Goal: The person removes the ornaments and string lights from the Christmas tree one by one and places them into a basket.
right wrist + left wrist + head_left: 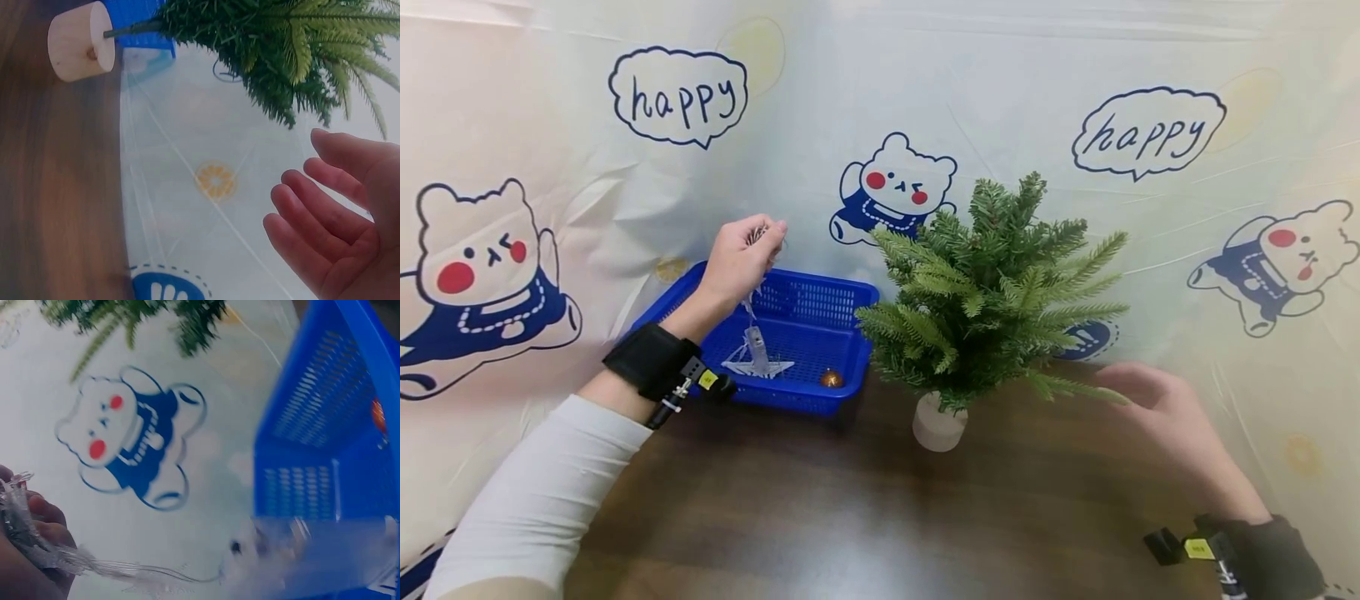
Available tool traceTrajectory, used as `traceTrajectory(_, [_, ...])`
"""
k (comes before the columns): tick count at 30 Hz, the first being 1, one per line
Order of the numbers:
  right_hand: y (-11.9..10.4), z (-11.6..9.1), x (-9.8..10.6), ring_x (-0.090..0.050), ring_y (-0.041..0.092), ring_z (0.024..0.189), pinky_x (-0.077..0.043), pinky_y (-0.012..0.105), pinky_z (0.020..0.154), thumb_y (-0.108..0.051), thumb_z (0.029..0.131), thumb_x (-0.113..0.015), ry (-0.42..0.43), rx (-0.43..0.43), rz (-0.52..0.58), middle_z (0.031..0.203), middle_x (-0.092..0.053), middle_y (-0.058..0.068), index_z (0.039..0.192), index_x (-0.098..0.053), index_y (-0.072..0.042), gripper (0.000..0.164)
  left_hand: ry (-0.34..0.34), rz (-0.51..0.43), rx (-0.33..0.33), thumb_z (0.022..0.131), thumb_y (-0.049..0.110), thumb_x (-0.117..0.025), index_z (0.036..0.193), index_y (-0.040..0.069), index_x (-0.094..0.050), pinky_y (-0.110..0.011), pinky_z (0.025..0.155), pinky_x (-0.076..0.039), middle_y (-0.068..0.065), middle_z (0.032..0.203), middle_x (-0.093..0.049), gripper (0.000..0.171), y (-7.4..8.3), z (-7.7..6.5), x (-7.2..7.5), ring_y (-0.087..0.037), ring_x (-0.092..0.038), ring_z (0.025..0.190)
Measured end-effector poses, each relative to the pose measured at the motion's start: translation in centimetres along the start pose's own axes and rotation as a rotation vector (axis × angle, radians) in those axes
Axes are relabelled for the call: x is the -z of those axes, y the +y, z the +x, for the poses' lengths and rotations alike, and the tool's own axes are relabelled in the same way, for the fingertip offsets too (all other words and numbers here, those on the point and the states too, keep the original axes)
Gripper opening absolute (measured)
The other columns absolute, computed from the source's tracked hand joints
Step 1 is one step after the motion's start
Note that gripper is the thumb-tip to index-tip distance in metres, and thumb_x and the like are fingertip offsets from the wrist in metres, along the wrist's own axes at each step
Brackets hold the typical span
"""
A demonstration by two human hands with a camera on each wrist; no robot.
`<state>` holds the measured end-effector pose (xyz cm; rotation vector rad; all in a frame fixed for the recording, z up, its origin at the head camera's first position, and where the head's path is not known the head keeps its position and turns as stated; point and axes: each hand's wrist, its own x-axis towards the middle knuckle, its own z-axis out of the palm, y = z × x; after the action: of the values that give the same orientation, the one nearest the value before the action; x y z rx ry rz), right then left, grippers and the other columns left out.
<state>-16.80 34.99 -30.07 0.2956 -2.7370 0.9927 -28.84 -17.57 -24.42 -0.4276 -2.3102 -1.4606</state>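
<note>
My left hand (741,254) is raised above the blue basket (790,283), its fingers curled round a bundle of thin clear wire that looks like string lights (37,534). From it hangs a translucent box (757,350), perhaps a battery case, down over the basket. A small green artificial tree (992,292) stands upright on a round wooden base (940,422). To the right of the tree is my right hand (340,212), its fingers loosely bent and holding nothing. In the head view a lower branch tip overlaps this hand; I cannot tell whether they touch.
Inside the basket lie a shiny orange ball (831,378) and a flat whitish spiky piece (775,367), perhaps a star or snowflake. A brown wooden table (865,508) carries everything. Behind it hangs a pale printed cloth (985,67) with cartoon bears.
</note>
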Motion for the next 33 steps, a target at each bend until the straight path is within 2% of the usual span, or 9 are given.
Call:
traceTrajectory(5, [0.7,-0.1,0.4,-0.063,-0.001,0.095,-0.047,0.015,0.079,-0.037,0.091,-0.063,-0.004,-0.056,-0.030,0.113,-0.068,0.001,0.113,-0.066,-0.025,0.025,-0.087,0.143,0.095,0.098,0.051,-0.039,0.096,0.010,-0.056,-0.039,0.065,-0.036,-0.010,0.088,-0.052,0.044,-2.8,0.1,0.0,-0.026,-0.038,0.059])
traceTrajectory(7, [1.1,-0.2,0.6,-0.063,-0.001,0.094,-0.047,0.016,0.078,-0.037,0.091,-0.062,-0.001,-0.063,-0.033,0.112,-0.068,-0.001,0.113,-0.066,-0.025,0.025,-0.138,0.172,0.129,0.098,0.052,-0.037,0.102,0.010,-0.055,-0.042,0.069,-0.033,-0.014,0.095,-0.048,0.046,-3.8,0.1,0.1,-0.028,-0.036,0.061])
traceTrajectory(10, [1.7,-0.3,0.8,-0.062,-0.003,0.095,-0.047,0.015,0.078,-0.035,0.092,-0.061,0.004,-0.060,-0.039,0.112,-0.067,-0.003,0.114,-0.065,-0.023,0.025,-0.196,0.185,0.181,0.098,0.052,-0.036,0.110,0.009,-0.053,-0.044,0.068,-0.032,-0.011,0.089,-0.047,0.048,-5.2,-0.2,0.4,-0.027,-0.033,0.061])
traceTrajectory(12, [2.2,-0.4,0.9,-0.060,-0.004,0.095,-0.046,0.013,0.078,-0.034,0.093,-0.060,0.008,-0.054,-0.049,0.111,-0.067,-0.005,0.114,-0.065,-0.023,0.025,-0.229,0.194,0.214,0.099,0.052,-0.036,0.116,0.008,-0.052,-0.044,0.067,-0.032,-0.010,0.077,-0.038,0.050,-6.1,-0.4,0.6,-0.025,-0.032,0.060])
traceTrajectory(15, [2.9,-0.6,1.1,-0.058,-0.007,0.095,-0.044,0.012,0.077,-0.031,0.093,-0.060,0.012,-0.030,-0.062,0.109,-0.067,-0.006,0.115,-0.065,-0.020,0.025,-0.280,0.212,0.247,0.100,0.051,-0.034,0.125,0.006,-0.047,-0.044,0.069,-0.031,-0.008,0.077,-0.037,0.053,-7.1,-0.7,1.0,-0.023,-0.033,0.062])
traceTrajectory(21, [4.1,-0.8,1.3,-0.055,-0.012,0.095,-0.042,0.011,0.077,-0.025,0.093,-0.061,0.016,0.013,-0.074,0.107,-0.067,-0.011,0.116,-0.066,-0.012,0.027,-0.366,0.275,0.296,0.102,0.047,-0.029,0.127,0.004,-0.041,-0.046,0.075,-0.029,-0.013,0.095,-0.038,0.052,-9.1,-1.2,1.0,-0.026,-0.037,0.074])
traceTrajectory(25, [4.8,-1.0,1.2,-0.054,-0.014,0.093,-0.042,0.012,0.076,-0.029,0.093,-0.060,0.021,-0.024,-0.105,0.107,-0.068,-0.009,0.115,-0.066,-0.015,0.027,-0.409,0.350,0.345,0.104,0.039,-0.030,0.129,0.001,-0.039,-0.043,0.077,-0.031,-0.017,0.107,-0.042,0.047,-10.4,-1.6,1.0,-0.027,-0.039,0.083])
traceTrajectory(29, [5.4,-1.3,1.2,-0.054,-0.014,0.092,-0.042,0.011,0.076,-0.035,0.093,-0.059,0.024,-0.081,-0.117,0.109,-0.068,-0.002,0.116,-0.065,-0.018,0.030,-0.419,0.424,0.375,0.103,0.034,-0.036,0.127,-0.001,-0.039,-0.041,0.077,-0.033,-0.020,0.115,-0.045,0.043,-11.3,-2.1,1.3,-0.027,-0.042,0.087])
traceTrajectory(33, [6.0,-1.5,1.1,-0.051,-0.016,0.093,-0.041,0.010,0.076,-0.033,0.093,-0.060,0.033,-0.060,-0.130,0.116,-0.067,0.011,0.120,-0.063,-0.013,0.034,-0.425,0.457,0.363,0.101,0.031,-0.043,0.120,-0.002,-0.043,-0.040,0.074,-0.033,-0.019,0.109,-0.047,0.038,-11.8,-2.7,1.8,-0.026,-0.043,0.082])
